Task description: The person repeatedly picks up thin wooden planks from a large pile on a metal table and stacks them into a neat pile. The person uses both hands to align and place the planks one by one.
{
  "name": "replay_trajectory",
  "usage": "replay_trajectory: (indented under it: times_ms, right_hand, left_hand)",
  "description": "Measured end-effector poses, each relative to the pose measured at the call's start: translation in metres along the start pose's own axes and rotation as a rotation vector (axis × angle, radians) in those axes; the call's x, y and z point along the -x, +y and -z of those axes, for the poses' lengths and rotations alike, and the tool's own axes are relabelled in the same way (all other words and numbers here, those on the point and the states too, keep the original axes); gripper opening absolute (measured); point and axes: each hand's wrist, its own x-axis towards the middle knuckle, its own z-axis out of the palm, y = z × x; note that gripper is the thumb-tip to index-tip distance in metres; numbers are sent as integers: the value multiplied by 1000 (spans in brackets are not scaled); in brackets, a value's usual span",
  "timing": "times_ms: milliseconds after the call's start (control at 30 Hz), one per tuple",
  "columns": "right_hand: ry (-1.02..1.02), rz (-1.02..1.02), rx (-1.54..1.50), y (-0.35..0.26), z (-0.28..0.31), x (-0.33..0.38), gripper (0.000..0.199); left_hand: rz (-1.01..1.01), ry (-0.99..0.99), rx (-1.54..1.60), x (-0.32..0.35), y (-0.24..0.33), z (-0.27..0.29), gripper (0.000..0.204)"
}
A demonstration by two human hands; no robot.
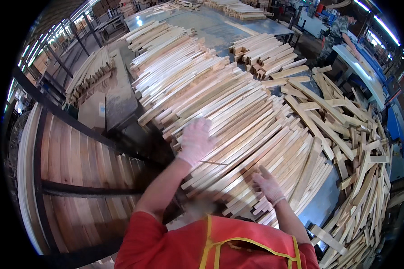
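Where the wooden slats (238, 130) lie fanned in a deep heap across the metal table (211, 27), I see both gloved hands on top of them. Left hand (195, 141): fingers spread flat, pressing the near-left edge of the heap, gripping nothing. Right hand (267, 184): fingers extended and loose, resting on slat ends at the near edge, nothing grasped. Loose offcuts (363, 148) sprawl crosswise to the right. Curved plank stack (72, 157) stands at left, below the table. Another person (336, 36) stands at far right by a blue machine (397, 123).
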Motion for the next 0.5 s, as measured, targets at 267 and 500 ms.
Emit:
replay_trajectory:
  times_ms: [267, 500]
  right_hand:
    - [-57, -168, -198, -35, -44, -52, 44]
    - [-46, -245, -324, -6, -36, -75, 39]
  left_hand:
    - [400, -291, 117, -86, -99, -10, 72]
    - [169, -674, 371, -137, -99, -17, 97]
